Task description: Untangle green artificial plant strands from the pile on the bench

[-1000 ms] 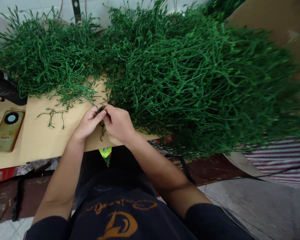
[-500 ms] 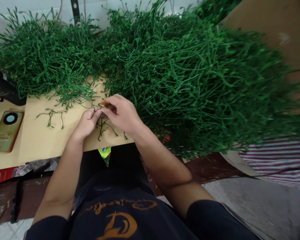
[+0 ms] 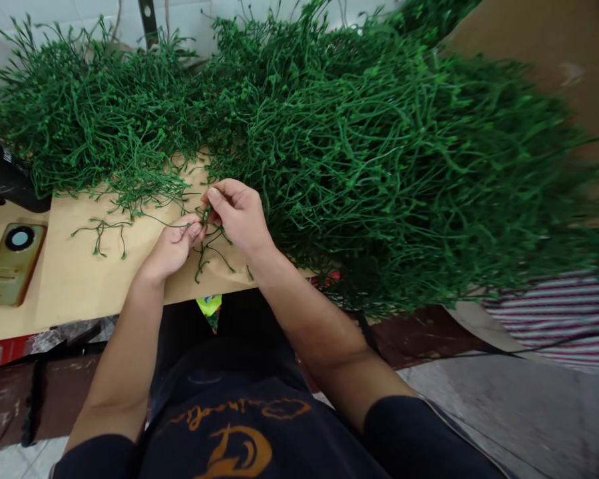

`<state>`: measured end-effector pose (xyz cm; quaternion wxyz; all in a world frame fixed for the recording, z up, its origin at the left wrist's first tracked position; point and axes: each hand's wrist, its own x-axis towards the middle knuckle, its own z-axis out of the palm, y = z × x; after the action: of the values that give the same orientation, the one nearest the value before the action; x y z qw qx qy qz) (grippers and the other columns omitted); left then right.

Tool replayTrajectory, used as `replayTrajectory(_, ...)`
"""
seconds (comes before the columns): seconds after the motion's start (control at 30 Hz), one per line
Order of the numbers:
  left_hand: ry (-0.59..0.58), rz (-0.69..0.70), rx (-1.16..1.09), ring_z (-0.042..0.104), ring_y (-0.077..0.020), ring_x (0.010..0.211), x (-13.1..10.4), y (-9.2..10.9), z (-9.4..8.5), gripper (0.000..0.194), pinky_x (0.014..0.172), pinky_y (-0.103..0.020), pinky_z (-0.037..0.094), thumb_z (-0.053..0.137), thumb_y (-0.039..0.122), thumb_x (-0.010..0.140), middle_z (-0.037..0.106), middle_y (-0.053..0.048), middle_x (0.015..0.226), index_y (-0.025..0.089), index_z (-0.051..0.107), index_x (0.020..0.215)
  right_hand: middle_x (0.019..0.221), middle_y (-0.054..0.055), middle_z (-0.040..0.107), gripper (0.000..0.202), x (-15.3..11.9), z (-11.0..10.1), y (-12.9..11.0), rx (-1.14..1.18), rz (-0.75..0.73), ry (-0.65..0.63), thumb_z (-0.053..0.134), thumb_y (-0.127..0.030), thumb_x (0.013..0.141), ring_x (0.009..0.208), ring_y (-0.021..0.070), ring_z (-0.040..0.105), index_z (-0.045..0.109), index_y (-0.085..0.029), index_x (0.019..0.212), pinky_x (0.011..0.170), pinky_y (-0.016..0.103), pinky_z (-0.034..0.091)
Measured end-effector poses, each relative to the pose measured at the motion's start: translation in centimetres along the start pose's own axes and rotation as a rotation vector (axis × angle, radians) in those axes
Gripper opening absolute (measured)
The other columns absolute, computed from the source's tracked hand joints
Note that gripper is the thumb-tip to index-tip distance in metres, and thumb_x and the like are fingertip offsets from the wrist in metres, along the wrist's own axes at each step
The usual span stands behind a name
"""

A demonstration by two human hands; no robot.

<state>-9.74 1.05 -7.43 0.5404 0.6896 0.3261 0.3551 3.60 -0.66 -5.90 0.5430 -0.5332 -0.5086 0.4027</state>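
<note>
My left hand (image 3: 176,245) pinches a thin green stem piece (image 3: 206,214) between thumb and fingers, above the tan board (image 3: 84,279). Just up and to the right, my right hand (image 3: 239,213) is closed on the upper part of the same green piece. The two hands are close together, and their fingers partly hide the piece. Loose green stems (image 3: 214,256) lie on the board below and behind the fingers. A small separate sprig (image 3: 100,233) rests on the board left of my left hand.
A large pile of green stems (image 3: 369,153) spreads at the right, and another pile (image 3: 94,113) at the back left. A phone (image 3: 14,266) and a black bottle (image 3: 10,174) are at the far left. Brown cardboard (image 3: 544,46) stands at the back right.
My right hand has moved up and slightly left, with its thumb raised from my left fingertips. More of the green piece shows between the hands. My left hand has barely shifted.
</note>
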Motion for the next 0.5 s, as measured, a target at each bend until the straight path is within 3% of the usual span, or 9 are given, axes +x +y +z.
replayTrajectory(0.17, 0.012, -0.029, 0.042, 0.033, -0.0106, 0.053, 0.1, 0.7, -0.4, 0.035, 0.059, -0.025, 0.035, 0.055, 0.027, 0.084, 0.038, 0.003, 0.053, 0.018, 0.043, 0.053, 0.063, -0.003, 0.041, 0.023, 1.5, 1.6, 0.4, 0.043, 0.069, 0.024, 0.044, -0.028, 0.091, 0.056, 0.0062, 0.042, 0.047, -0.018, 0.07, 0.053, 0.019, 0.039)
replayTrajectory(0.37, 0.081, 0.113, 0.077, 0.032, -0.0099, 0.053, -0.2, -0.1, -1.9, 0.038, 0.055, -0.025, 0.031, 0.057, 0.044, 0.082, 0.037, 0.003, 0.054, 0.019, 0.044, 0.057, 0.059, -0.006, 0.036, 0.02, 2.6, 4.0, -0.6, 0.205, 0.183, 0.011, 0.045, -0.02, 0.089, 0.045, 0.0038, 0.034, 0.043, -0.018, 0.069, 0.044, 0.018, 0.034)
replayTrajectory(0.5, 0.21, 0.123, 0.065, 0.031, -0.0084, 0.051, -0.9, 0.3, -2.8, 0.041, 0.05, -0.023, 0.029, 0.056, 0.05, 0.081, 0.037, 0.004, 0.055, 0.018, 0.044, 0.059, 0.052, -0.008, 0.031, 0.022, 3.3, 6.0, -1.8, 0.218, 0.162, -0.015, 0.048, -0.017, 0.086, 0.042, 0.0028, 0.027, 0.043, -0.017, 0.065, 0.042, 0.017, 0.026)
